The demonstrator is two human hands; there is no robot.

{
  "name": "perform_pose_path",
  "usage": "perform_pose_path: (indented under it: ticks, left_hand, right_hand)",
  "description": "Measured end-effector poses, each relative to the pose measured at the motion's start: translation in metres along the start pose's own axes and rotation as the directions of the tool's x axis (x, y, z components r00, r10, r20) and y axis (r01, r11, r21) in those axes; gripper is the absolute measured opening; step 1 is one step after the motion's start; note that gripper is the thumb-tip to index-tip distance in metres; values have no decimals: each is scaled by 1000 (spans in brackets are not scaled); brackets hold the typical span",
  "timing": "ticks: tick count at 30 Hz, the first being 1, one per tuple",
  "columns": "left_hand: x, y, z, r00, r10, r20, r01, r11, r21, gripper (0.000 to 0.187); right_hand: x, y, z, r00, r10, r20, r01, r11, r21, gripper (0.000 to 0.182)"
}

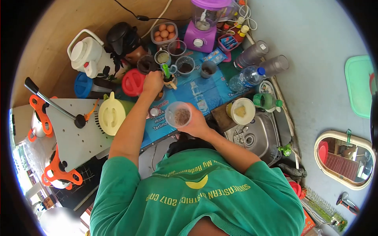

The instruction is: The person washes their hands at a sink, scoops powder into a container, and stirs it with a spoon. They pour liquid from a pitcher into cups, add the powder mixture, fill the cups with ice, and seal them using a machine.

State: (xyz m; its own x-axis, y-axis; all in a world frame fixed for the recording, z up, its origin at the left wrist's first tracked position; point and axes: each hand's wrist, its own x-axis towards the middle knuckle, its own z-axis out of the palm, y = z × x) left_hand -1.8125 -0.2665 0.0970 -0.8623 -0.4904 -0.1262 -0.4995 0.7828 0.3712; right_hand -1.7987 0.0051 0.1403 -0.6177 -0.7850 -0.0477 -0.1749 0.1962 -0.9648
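My right hand (195, 125) is wrapped around a clear plastic cup (179, 115) with brownish stuff at its bottom, held over the near edge of the counter. Farther forward, my left hand (153, 82) is closed beside a mug (170, 83) that has a green-handled utensil (166, 71) standing in it. Its fingertips are hidden, so what they hold does not show. Around it are a red lid (133, 82), a dark glass container (146, 63), a cup with pale contents (162, 57) and a clear cup with dark contents (185, 66).
A purple blender (200, 36) and a tub of eggs (164, 33) stand at the back. To the left are a thermos (88, 55) and a yellow-lidded pitcher (112, 114). A water bottle (246, 78), a white tub (241, 111) and a steel sink (262, 137) lie to the right.
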Motion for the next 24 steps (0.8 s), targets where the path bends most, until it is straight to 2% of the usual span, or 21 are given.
perform_pose_path:
  ticks: [2,5,6,8,9,11,14,18,20,21,22,24]
  left_hand:
    - [-4,13,-8,1000,4,-19,-5,1000,-26,22]
    - [-19,37,-46,975,97,-198,-89,995,46,20]
    - [-21,39,-49,974,101,-201,-92,994,55,20]
    - [-29,41,-55,918,261,-300,-255,965,62,18]
    - [-35,42,-57,917,257,-306,-247,966,72,18]
    - [-47,47,-62,837,418,-353,-396,908,138,16]
    - [-68,53,-74,785,417,-458,-392,907,154,13]
    - [-103,54,-99,736,311,-602,-320,943,96,11]
    - [-133,64,-122,673,155,-724,-291,954,-67,9]
    - [-153,73,-136,696,19,-718,-217,958,-185,7]
    - [-174,82,-149,690,-2,-724,-193,963,-186,7]
    - [-210,98,-167,750,-204,-630,-58,927,-369,6]
  right_hand:
    - [-11,15,-10,999,-19,-49,19,1000,-8,75]
    - [-17,18,-23,992,-59,-114,57,998,-20,76]
    - [-17,18,-27,989,-77,-129,73,997,-34,77]
    - [-13,19,-32,982,-116,-151,117,993,-3,81]
    - [-10,19,-34,974,-148,-169,154,988,22,86]
    - [-4,23,-36,976,-141,-165,152,987,58,86]
    - [8,28,-37,974,-164,-158,175,983,59,85]
    - [30,32,-35,972,-209,-107,209,978,-10,83]
    - [40,27,-33,973,-223,-63,224,975,0,82]
    - [42,23,-31,974,-221,-45,221,975,6,80]
    - [45,17,-29,974,-227,-17,227,974,12,80]
    - [50,1,-24,947,-319,50,312,943,112,76]
